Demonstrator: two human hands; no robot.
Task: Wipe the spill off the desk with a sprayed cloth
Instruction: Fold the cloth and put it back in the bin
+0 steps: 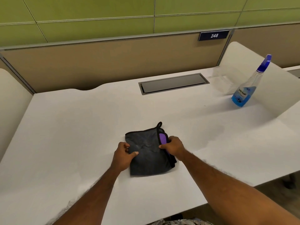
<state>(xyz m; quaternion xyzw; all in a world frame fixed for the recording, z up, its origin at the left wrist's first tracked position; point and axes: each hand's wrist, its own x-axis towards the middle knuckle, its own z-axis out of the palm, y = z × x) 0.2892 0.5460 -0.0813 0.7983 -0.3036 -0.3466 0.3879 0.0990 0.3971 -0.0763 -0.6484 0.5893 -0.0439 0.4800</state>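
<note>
Both of your hands are gripping the folded dark grey cloth with black trim and a purple inner layer (149,153), which is lying flat on the white desk (81,127) near its front edge. Your left hand (124,155) is pinching the cloth's left edge between thumb and fingers, and your right hand (172,147) is closing its fingers over the cloth's right edge where the purple is showing. Well beyond the cloth to its right, a clear spray bottle with blue liquid and a blue trigger (248,85) is standing upright, and straight behind the cloth a grey recessed cable hatch (173,83) is sitting in the desk.
</note>
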